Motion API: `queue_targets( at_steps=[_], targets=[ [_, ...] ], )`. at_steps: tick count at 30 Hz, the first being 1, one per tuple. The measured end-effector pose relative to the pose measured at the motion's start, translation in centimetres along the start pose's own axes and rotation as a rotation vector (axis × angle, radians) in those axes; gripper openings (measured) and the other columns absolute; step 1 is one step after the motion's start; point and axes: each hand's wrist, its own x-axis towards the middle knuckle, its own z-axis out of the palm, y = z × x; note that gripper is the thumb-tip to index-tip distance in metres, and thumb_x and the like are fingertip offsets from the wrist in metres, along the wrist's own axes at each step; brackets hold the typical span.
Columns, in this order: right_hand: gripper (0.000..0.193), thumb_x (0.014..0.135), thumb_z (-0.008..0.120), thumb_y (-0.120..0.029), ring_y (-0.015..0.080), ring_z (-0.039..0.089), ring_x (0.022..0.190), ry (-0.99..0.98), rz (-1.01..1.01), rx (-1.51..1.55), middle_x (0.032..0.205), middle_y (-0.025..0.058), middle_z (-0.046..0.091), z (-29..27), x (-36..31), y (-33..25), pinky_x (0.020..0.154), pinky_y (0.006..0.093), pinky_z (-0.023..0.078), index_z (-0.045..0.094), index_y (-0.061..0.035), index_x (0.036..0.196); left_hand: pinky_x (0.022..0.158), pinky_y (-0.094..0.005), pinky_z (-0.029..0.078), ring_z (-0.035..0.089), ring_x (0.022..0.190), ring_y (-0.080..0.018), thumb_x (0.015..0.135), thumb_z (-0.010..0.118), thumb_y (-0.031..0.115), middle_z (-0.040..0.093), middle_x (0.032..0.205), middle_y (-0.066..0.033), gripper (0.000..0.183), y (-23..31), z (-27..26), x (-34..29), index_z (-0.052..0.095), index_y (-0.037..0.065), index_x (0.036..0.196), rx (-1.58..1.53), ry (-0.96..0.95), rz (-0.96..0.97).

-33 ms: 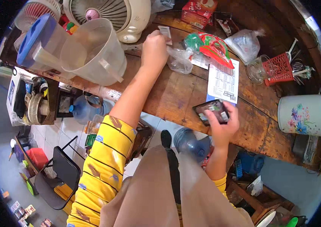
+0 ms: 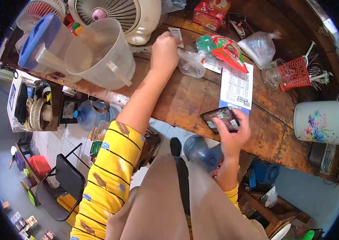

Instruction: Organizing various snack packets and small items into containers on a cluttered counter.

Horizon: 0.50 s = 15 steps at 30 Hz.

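Note:
My left hand (image 2: 164, 52) is closed in a fist over the wooden table. A small pale printed slip or sachet (image 2: 176, 37) shows just beyond its fingers; whether they grip it is hidden. Beside that hand lies a crumpled clear plastic bag (image 2: 192, 64). My right hand (image 2: 236, 134) holds a dark, glossy small packet (image 2: 222, 118) between thumb and fingers, above the table's near edge. A white printed sheet (image 2: 236, 89) lies just beyond the packet, partly under a red and green plastic wrapper (image 2: 229, 53).
On the left stand a translucent bucket (image 2: 109, 60), a blue-lidded container (image 2: 37, 44) and a fan (image 2: 137, 20). To the right are a glass jar (image 2: 273, 74), a red basket of utensils (image 2: 296, 73) and a flowered white pot (image 2: 321, 122). A blue water jug (image 2: 201, 151) stands below the table.
My right hand and the dark packet have shifted very slightly left. The left hand stays closed in nearly the same place.

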Motion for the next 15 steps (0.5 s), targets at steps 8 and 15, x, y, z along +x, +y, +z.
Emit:
queue_targets(
  at_steps=[8, 15],
  targets=[
    [0.032, 0.061, 0.079, -0.006, 0.0146, 0.059, 0.069, -0.062, 0.075, 0.159, 0.078, 0.0065, 0.063, 2.0, -2.9, -2.9, 0.065, 0.0257, 0.047, 0.059, -0.0022, 0.087, 0.067, -0.03, 0.05, 0.062, 0.071, -0.0202, 0.061, 0.062, 0.0, 0.064, 0.077, -0.0086, 0.021, 4.1, -6.5, -5.4, 0.07, 0.007, 0.078, -0.268, 0.106, -0.158],
    [0.019, 0.059, 0.074, 0.0, 0.0175, 0.059, 0.065, -0.755, 0.026, 0.175, 0.074, 0.0089, 0.062, 3.5, -4.8, -5.9, 0.06, 0.026, 0.045, 0.064, -0.0009, 0.075, 0.078, -0.028, 0.048, 0.058, 0.09, -0.0168, 0.07, 0.06, -0.007, 0.063, 0.096, -0.0086, 0.022, 7.5, -18.0, -20.9, 0.068, 0.003, 0.087, -0.995, -0.052, -0.777]
  ],
)
